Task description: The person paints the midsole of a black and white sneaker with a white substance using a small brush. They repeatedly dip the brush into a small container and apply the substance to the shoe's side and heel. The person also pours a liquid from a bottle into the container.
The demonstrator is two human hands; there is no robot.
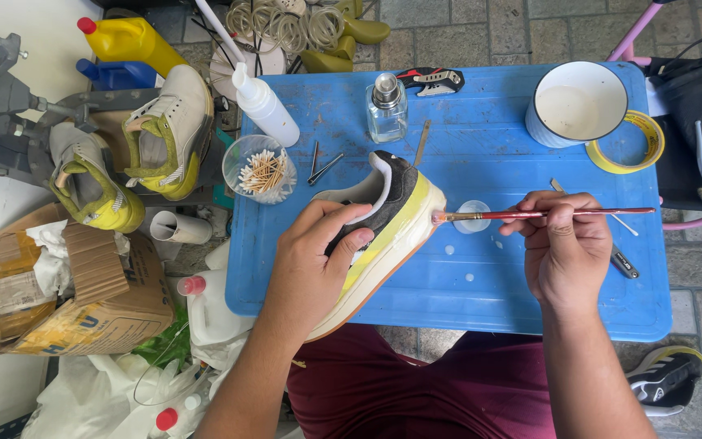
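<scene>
The left hand (pixel 306 272) grips a taped sneaker (pixel 383 232) over the blue counter (pixel 481 284); the right hand's (pixel 562 248) fingers pinch a paintbrush (pixel 530 215), its tip touching the sole's heel edge, painting apparently underway.

1. Sneaker (pixel 383 223): dark upper, white heel collar, thick sole taped yellow along its side. Lies on its side, slanted over the near edge of the blue table (pixel 497 301), heel away from the person.
2. Paintbrush (pixel 530 215): thin red handle, level, bristle tip touching the sneaker's heel.
</scene>
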